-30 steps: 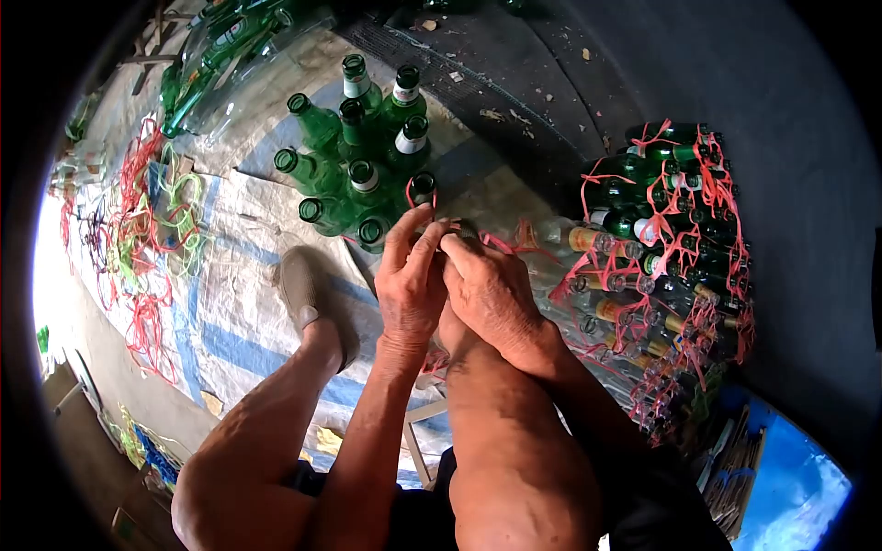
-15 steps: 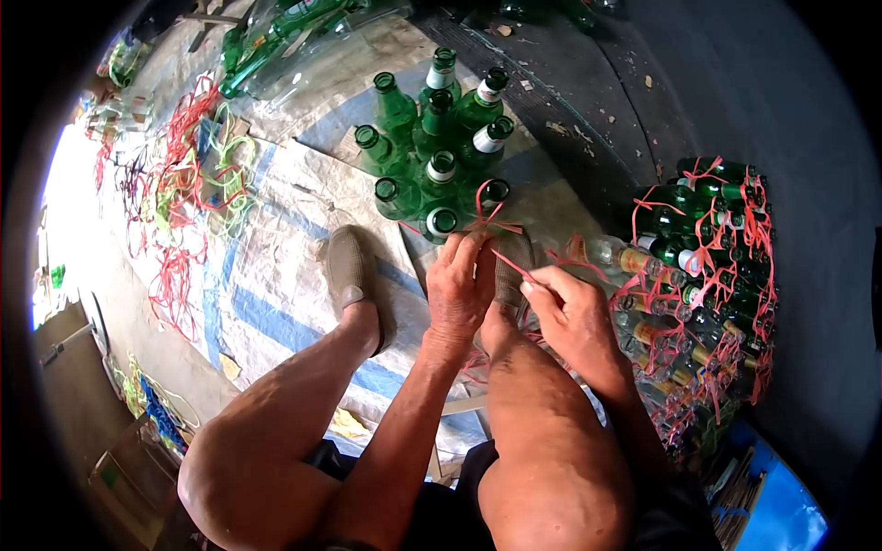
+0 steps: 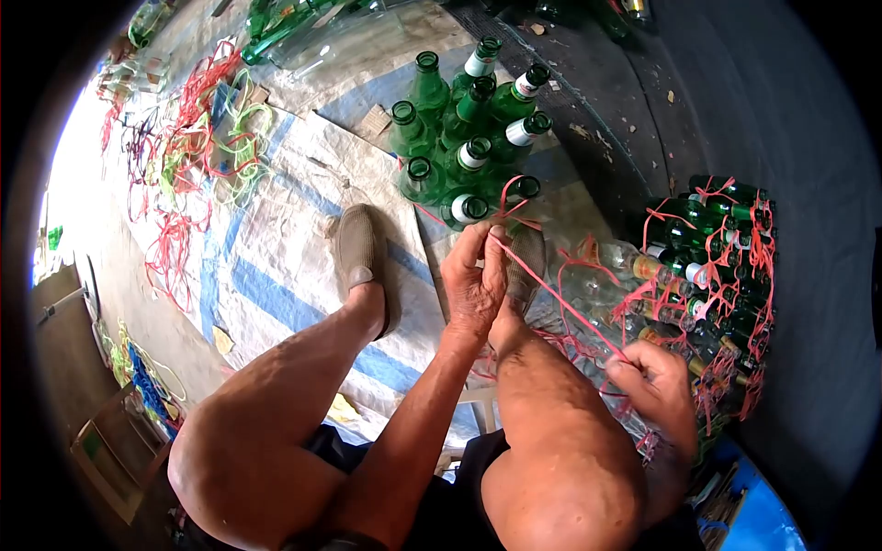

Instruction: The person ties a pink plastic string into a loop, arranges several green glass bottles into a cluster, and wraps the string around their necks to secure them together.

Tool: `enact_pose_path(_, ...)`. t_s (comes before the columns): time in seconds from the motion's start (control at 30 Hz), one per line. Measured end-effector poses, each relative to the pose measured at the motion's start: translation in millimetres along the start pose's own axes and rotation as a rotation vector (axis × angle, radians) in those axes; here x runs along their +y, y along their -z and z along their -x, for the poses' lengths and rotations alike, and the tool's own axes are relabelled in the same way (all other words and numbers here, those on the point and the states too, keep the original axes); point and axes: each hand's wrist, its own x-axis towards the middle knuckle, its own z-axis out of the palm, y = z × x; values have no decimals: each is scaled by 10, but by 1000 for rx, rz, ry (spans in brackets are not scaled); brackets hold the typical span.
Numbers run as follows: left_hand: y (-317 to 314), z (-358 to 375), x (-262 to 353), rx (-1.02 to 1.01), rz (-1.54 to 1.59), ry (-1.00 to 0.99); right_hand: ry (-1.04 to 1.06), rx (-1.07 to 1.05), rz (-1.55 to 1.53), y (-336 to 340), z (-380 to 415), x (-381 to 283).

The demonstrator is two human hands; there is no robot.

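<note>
Several green bottles (image 3: 464,119) stand upright in a tight cluster on the sheet, some with white neck labels. My left hand (image 3: 476,280) pinches red string at a looped knot beside the nearest bottles. From there a taut length of red string (image 3: 565,303) runs down to the right. My right hand (image 3: 654,381) is closed on that string, out beyond my right knee. Part of the string also shows at the lower left side of the cluster.
Tied bundles of bottles (image 3: 707,266) lie on the right. Tangled red and green string (image 3: 197,138) is on the left of the striped sheet (image 3: 276,294). My shoes flank the sheet's middle. A blue container (image 3: 758,505) is at lower right.
My right hand has moved away down and right, drawing the red string out long and taut. My left hand still pinches the knot. The whole view has shifted slightly.
</note>
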Motion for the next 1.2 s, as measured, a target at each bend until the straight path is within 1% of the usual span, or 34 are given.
enact_pose_path(0.03, -3, 12, 16, 14, 30, 20, 52, -22, 43, 106, 41, 26)
enact_pose_path(0.13, -29, 27, 65, 58, 140, 83, 139, 12, -11, 272, 133, 20)
enact_pose_path(0.23, -30, 31, 82, 89, 245, 141, 106, 71, -179, 388, 224, -82)
enact_pose_path(0.37, -2, 6, 136, 93, 258, 169, 113, -4, -259, 621, 221, -174)
enact_pose_path(0.4, 4, -6, 148, 96, 256, 173, 98, 1, -158, 684, 227, -236)
enact_pose_path(0.5, 7, -5, 140, 109, 322, 171, 166, 23, -140, 858, 242, -376)
enact_pose_path(0.57, 5, -8, 164, 119, 359, 201, 331, 10, -200, 935, 213, -454)
enact_pose_path(0.63, 1, -12, 210, 122, 366, 232, 435, 46, -107, 1022, 158, -518)
enact_pose_path(0.67, 7, -10, 243, 120, 353, 248, 453, 90, -70, 1016, 107, -598)
enact_pose_path(0.7, 20, -13, 263, 120, 339, 261, 475, 134, -34, 982, 34, -694)
enact_pose_path(0.73, 21, -15, 275, 145, 359, 274, 511, 137, -39, 949, -56, -780)
enact_pose_path(0.83, 41, -28, 305, 200, 403, 315, 569, 111, 75, 817, -426, -1146)
enact_pose_path(0.9, 87, -46, 313, 216, 413, 353, 549, 92, 18, 637, -664, -1399)
enact_pose_path(0.93, 92, -57, 296, 249, 399, 315, 687, 106, 130, 616, -874, -1462)
enact_pose_path(1.0, 112, -98, 292, 322, 375, 299, 901, 122, 301, 543, -1273, -1567)
enact_pose_path(1.07, 117, -147, 289, 406, 392, 286, 960, 119, 307, 428, -1624, -1647)
enact_pose_path(1.17, 160, -206, 258, 438, 380, 256, 1116, 80, 313, 168, -2052, -1798)
enact_pose_path(1.2, 173, -211, 264, 452, 391, 283, 1139, 57, 288, 90, -2172, -1850)
